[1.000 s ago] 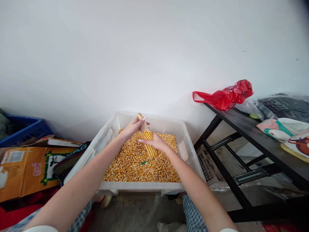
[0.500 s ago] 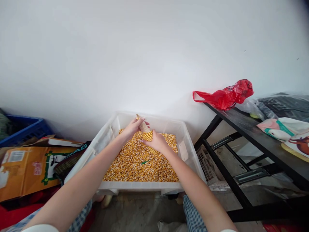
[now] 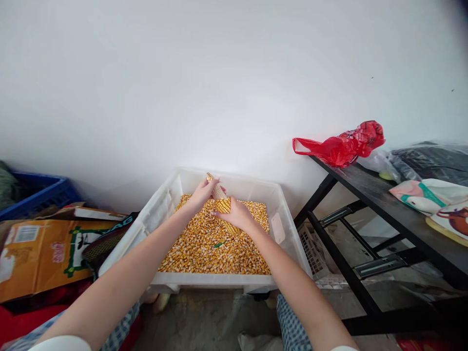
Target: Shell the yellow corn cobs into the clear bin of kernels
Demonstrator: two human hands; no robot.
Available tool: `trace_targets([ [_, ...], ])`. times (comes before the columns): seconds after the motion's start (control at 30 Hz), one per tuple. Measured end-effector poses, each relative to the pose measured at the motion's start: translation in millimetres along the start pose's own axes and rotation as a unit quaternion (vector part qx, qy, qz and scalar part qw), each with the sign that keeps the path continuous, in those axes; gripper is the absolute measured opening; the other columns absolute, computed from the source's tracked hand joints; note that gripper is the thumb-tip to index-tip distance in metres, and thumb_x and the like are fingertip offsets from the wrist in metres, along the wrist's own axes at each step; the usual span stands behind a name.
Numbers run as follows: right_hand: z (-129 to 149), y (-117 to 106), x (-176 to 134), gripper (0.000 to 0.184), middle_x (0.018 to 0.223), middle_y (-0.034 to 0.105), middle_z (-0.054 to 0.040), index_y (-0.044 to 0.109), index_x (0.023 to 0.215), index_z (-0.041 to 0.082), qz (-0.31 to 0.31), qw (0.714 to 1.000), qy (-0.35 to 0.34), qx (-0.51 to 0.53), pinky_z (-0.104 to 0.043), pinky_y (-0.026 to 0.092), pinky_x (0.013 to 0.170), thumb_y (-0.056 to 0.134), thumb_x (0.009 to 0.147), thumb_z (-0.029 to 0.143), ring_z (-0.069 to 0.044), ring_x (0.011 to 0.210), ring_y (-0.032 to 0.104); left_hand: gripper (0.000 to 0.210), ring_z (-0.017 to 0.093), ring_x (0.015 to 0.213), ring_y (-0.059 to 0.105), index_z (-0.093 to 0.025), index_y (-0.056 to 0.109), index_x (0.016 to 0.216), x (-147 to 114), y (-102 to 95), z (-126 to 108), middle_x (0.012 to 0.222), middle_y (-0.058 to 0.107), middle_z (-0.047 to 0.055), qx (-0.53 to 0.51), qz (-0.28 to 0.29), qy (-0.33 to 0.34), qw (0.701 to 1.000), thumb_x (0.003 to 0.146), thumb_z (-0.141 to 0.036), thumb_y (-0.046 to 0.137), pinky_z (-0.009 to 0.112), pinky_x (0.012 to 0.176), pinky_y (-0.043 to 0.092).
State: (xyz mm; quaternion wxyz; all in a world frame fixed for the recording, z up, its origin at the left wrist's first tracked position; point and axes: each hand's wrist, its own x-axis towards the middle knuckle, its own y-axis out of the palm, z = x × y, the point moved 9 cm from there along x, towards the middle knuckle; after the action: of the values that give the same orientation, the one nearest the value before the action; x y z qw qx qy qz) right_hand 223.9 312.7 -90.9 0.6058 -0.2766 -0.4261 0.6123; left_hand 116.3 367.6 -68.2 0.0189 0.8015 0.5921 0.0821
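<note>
A corn cob (image 3: 220, 193) is held at a slant above loose corn kernels (image 3: 204, 248). Its middle is bare and pale, while yellow kernels still cover the lower part and a few sit at the upper tip. My left hand (image 3: 203, 192) is closed around the upper end. Lower down, my right hand (image 3: 237, 213) grips the kernel-covered part, thumb across it. Both hands are over the white plastic bin (image 3: 219, 280) that holds the kernels. A small green object (image 3: 220, 244) lies on the kernels; its kind is unclear.
To the left are an orange cardboard box (image 3: 47, 253), a dark mesh bag (image 3: 106, 243) and a blue crate (image 3: 40, 192). A black table (image 3: 369, 187) stands at right, with a red plastic bag (image 3: 343, 146) on its corner. Behind the bin rises a white wall (image 3: 183, 87).
Both hands keep their hold on the cob, with only a slight shift of the fingers. The view has moved very slightly.
</note>
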Motion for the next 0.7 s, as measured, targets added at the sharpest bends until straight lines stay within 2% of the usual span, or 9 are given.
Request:
trace_targets([
  [0.1, 5, 3, -1, 0.073, 0.101, 0.062, -0.0099, 0.046, 0.111, 0.019, 0.003, 0.999, -0.026, 0.043, -0.034, 0.045, 0.074, 0.054, 0.061, 0.071, -0.026, 0.092, 0.059, 0.043, 0.02, 0.061, 0.063, -0.017, 0.047, 0.087, 2, -6.4, 4, 0.063, 0.064, 0.005, 0.008, -0.046, -0.005, 0.999, 0.076, -0.058, 0.048, 0.029, 0.058, 0.047],
  [0.2, 12, 5, -2, 0.07, 0.105, 0.061, -0.0078, 0.045, 0.114, 0.021, 0.007, 0.996, -0.048, 0.079, -0.032, 0.044, 0.076, 0.058, 0.063, 0.067, -0.024, 0.095, 0.058, 0.043, 0.018, 0.056, 0.06, -0.016, 0.05, 0.079, 4, -14.6, 0, 0.056, 0.06, 0.002, 0.065, -0.092, 0.025, 0.993, 0.077, -0.059, 0.045, 0.027, 0.056, 0.045],
  [0.27, 12, 5, -2, 0.069, 0.102, 0.062, -0.0087, 0.046, 0.111, 0.02, 0.003, 0.997, -0.04, 0.067, -0.032, 0.045, 0.074, 0.057, 0.063, 0.067, -0.024, 0.093, 0.059, 0.044, 0.018, 0.054, 0.057, -0.016, 0.052, 0.072, 3, -18.9, -7, 0.052, 0.056, 0.001, 0.119, -0.116, 0.05, 0.985, 0.076, -0.059, 0.044, 0.026, 0.053, 0.041],
  [0.43, 8, 2, -1, 0.066, 0.086, 0.063, -0.0102, 0.048, 0.099, 0.017, -0.014, 1.0, -0.015, -0.023, -0.033, 0.044, 0.064, 0.052, 0.063, 0.072, -0.027, 0.079, 0.061, 0.042, 0.015, 0.045, 0.044, -0.019, 0.044, 0.053, -5, -27.0, -24, 0.043, 0.042, -0.001, 0.306, -0.18, 0.072, 0.932, 0.071, -0.055, 0.053, 0.025, 0.046, 0.027],
  [0.53, 8, 0, 0, 0.066, 0.081, 0.063, -0.0102, 0.048, 0.096, 0.017, -0.017, 0.998, -0.012, -0.066, -0.032, 0.043, 0.061, 0.05, 0.062, 0.073, -0.027, 0.075, 0.061, 0.047, 0.017, 0.043, 0.043, -0.021, 0.038, 0.047, -6, -28.4, -23, 0.04, 0.038, 0.0, 0.385, -0.186, 0.056, 0.902, 0.078, -0.055, 0.041, 0.027, 0.047, 0.027],
  [0.6, 6, -1, 0, 0.065, 0.08, 0.063, -0.0104, 0.049, 0.095, 0.017, -0.017, 0.996, -0.009, -0.083, -0.032, 0.043, 0.061, 0.051, 0.063, 0.073, -0.027, 0.074, 0.061, 0.049, 0.019, 0.046, 0.046, -0.022, 0.038, 0.046, -4, -28.7, -20, 0.041, 0.039, 0.002, 0.41, -0.177, 0.058, 0.893, 0.081, -0.055, 0.035, 0.028, 0.051, 0.031],
  [0.7, 6, -1, -1, 0.064, 0.082, 0.064, -0.0104, 0.049, 0.098, 0.017, -0.017, 0.998, -0.019, -0.061, -0.033, 0.043, 0.064, 0.053, 0.063, 0.07, -0.026, 0.077, 0.061, 0.055, 0.022, 0.054, 0.052, -0.021, 0.044, 0.048, -1, -28.9, -16, 0.047, 0.048, 0.005, 0.367, -0.157, 0.073, 0.914, 0.085, -0.056, 0.023, 0.03, 0.057, 0.036],
])
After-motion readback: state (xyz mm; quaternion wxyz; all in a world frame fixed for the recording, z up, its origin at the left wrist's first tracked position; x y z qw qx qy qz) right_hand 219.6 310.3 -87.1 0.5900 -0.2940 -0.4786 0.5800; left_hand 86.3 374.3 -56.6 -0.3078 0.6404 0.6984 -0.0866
